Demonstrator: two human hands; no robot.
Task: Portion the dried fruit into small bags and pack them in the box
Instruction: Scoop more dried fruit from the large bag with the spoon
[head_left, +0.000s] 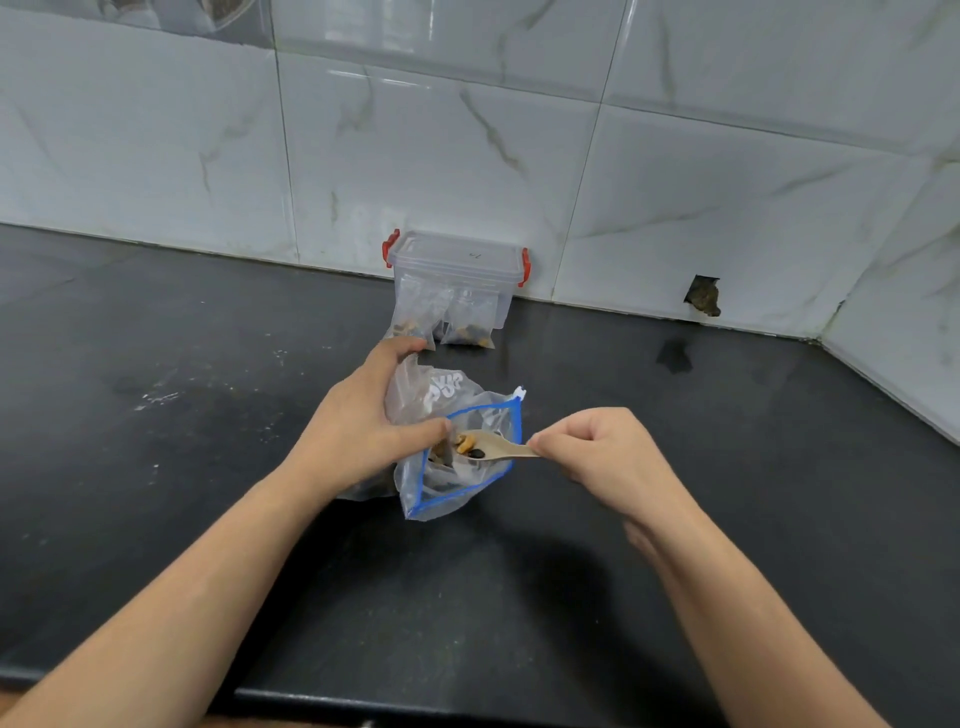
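The left hand (358, 431) holds the big bag (457, 467) open while the right hand (597, 452) pinches a spoon (493, 451) of dried fruit (467, 446) over it.

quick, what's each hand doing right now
Left hand: holds a small bag by the blue-rimmed bag.
Right hand: pinches the spoon of dried fruit.

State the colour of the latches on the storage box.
Red latches on the clear box, best seen in the head view.
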